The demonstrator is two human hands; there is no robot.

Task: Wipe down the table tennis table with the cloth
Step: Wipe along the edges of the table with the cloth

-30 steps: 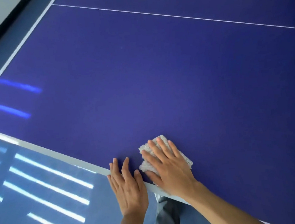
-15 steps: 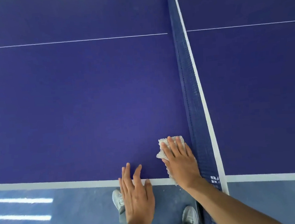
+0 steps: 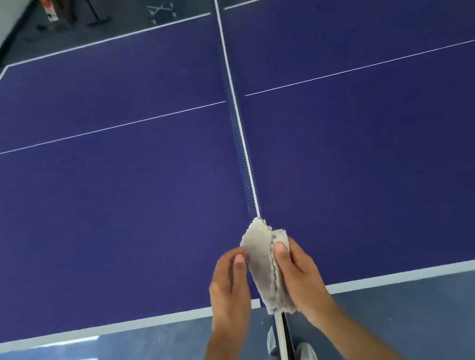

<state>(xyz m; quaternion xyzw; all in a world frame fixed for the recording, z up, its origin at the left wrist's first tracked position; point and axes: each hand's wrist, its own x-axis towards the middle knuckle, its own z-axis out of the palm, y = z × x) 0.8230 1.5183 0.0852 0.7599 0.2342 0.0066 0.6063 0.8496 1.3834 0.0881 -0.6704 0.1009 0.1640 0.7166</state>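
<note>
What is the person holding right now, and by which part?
A grey cloth: the right hand grips its right side with the thumb on top, and the left hand pinches its left edge.

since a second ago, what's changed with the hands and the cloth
The right hand, which pressed the cloth flat on the table, has lifted it and now grips it, thumb on top, above the near end of the net. The left hand left the table edge and rose to the cloth's left side, where it seems to pinch it. Unchanged: the cloth stays in the right hand.
</note>
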